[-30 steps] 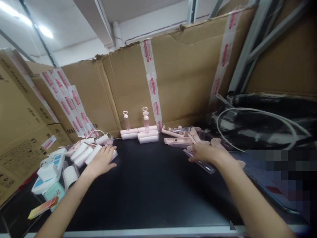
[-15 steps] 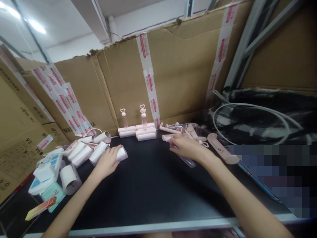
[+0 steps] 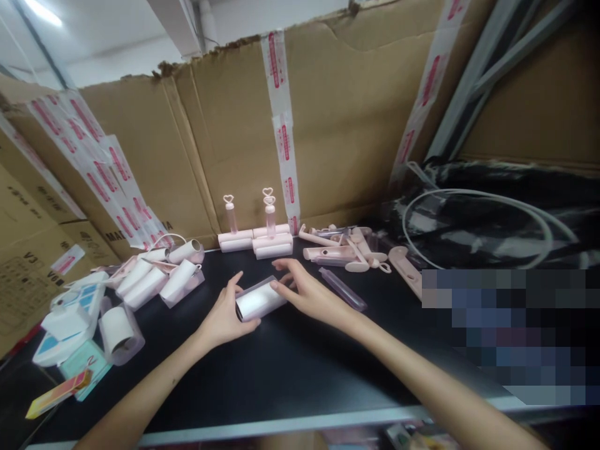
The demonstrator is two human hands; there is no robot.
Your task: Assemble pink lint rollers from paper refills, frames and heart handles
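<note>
A white roll in a clear cover is held just above or on the black table, in front of me. My left hand grips its left end, thumb below and fingers behind. At its right end, my right hand has thumb and curled fingers around the cover. A clear plastic tube lies right of my right hand. Behind it is a pile of pale pink plastic parts, some with heart-shaped loops.
Pink-and-white roller pieces with upright heart-topped tubes stand at the back against the cardboard wall. More white rolls, a teal box and a yellow-orange cutter-like item lie left. A black bag is at right.
My left hand has brought the covered roll from the left group to the middle. My right hand has left the pink parts and clear tube and come to the roll.
</note>
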